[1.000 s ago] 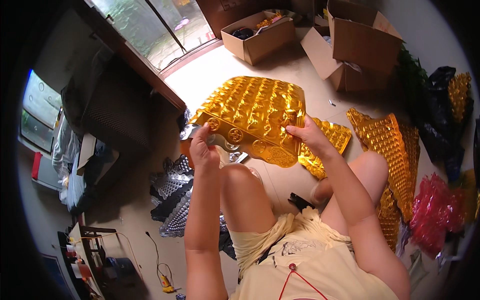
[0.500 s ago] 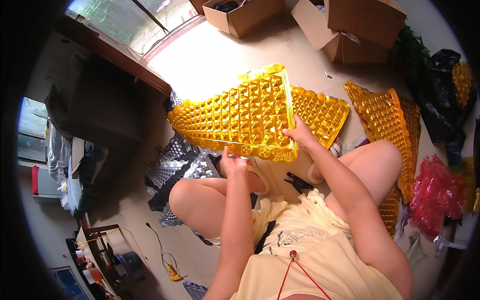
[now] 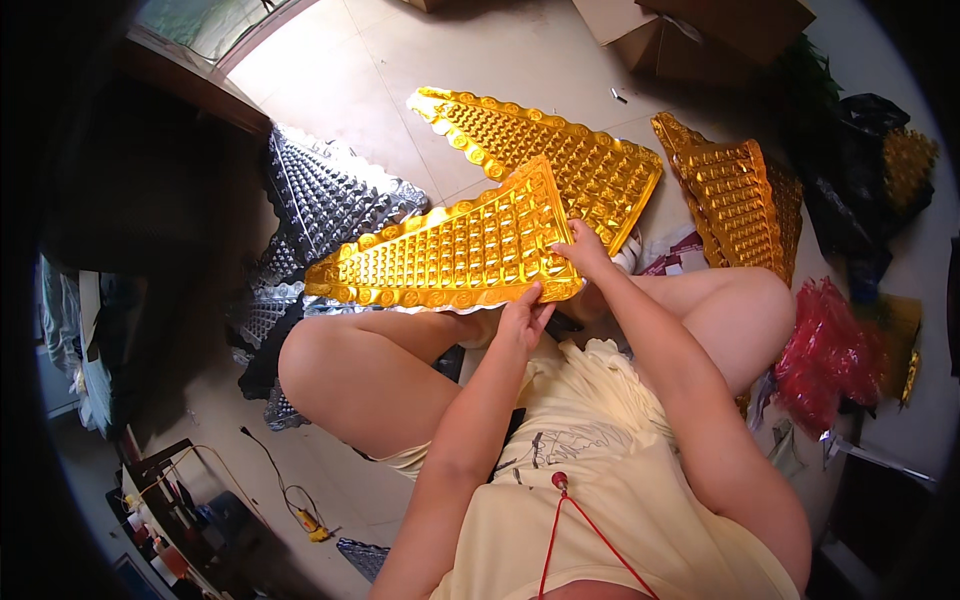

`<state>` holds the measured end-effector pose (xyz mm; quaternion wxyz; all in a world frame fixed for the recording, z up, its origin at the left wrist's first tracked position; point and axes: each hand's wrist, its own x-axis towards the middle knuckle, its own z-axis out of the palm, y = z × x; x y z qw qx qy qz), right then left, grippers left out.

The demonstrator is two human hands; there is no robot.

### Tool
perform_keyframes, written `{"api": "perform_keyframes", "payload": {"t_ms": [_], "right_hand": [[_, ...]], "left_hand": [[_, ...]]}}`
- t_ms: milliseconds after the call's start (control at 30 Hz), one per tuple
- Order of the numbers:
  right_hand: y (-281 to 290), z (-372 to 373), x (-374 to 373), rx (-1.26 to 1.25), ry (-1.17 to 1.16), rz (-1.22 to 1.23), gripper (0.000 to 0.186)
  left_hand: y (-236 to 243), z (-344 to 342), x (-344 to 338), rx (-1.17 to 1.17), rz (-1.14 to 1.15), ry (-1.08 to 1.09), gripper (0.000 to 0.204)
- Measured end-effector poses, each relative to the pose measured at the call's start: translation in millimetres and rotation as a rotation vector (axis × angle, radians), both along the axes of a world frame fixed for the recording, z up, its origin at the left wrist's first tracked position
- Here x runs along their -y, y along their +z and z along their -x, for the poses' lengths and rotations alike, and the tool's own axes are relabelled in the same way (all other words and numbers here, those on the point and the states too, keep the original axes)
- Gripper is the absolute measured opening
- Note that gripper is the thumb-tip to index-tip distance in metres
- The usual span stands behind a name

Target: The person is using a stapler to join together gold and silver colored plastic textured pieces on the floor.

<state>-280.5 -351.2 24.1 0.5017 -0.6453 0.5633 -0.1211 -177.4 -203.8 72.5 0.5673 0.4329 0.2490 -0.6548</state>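
The fingers [image 3: 534,294] of our left hand [image 3: 523,320] grasp the near edge of a shiny gold, embossed, tapering sheet with scalloped long sides [image 3: 440,258], close to its wide end. Our right hand [image 3: 587,250] grips that same wide end farther up, the thumb lying over its straight border. We have the sheet raised in front of our bent legs [image 3: 370,375], above the pale tiled floor [image 3: 385,95], its narrow tip pointing left and its studded face turned up toward us.

Just beyond it we see a second gold, tapering, embossed sheet [image 3: 575,155], partly hidden behind the one in our hands; we cannot tell whether the two touch. Farther right stand more gold studded sheets, leaning together [image 3: 735,195], near a crumpled black plastic bag [image 3: 850,165]. Below that bag lies a heap of glossy pinkish-red plastic film [image 3: 828,360]. To our left, silver embossed sheets [image 3: 340,200] lie in an overlapping pile on the floor. A brown cardboard box [image 3: 715,50] sits at the far right, and a small yellow device with a dark cord [image 3: 314,527] lies at lower left. Over our cream shirt [image 3: 630,510] hangs a thin red neck cord [image 3: 607,543].
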Motion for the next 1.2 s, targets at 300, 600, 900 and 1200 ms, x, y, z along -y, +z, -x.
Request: {"api": "perform_keyframes", "payload": {"t_ms": [300,600,900,1200], "right_hand": [[39.0,7.7,-24.8,0.047,-0.084,-0.298,0.034],[29.1,39.8,-27.4,-0.020,0.071,-0.150,0.032],[-5.4,49.6,-19.7,-0.002,0.093,-0.145,0.032],[0.4,45.0,-21.0,0.147,0.028,-0.345,0.034]], "left_hand": [[-5.3,7.4,-1.2,0.217,-0.052,-0.050,0.022],[-21.0,18.3,-2.9,0.226,-0.039,-0.016,0.026],[-11.3,15.4,-2.8,0.060,-0.065,0.001,0.026],[-17.3,14.6,-2.1,0.168,-0.017,-0.042,0.028]]}}
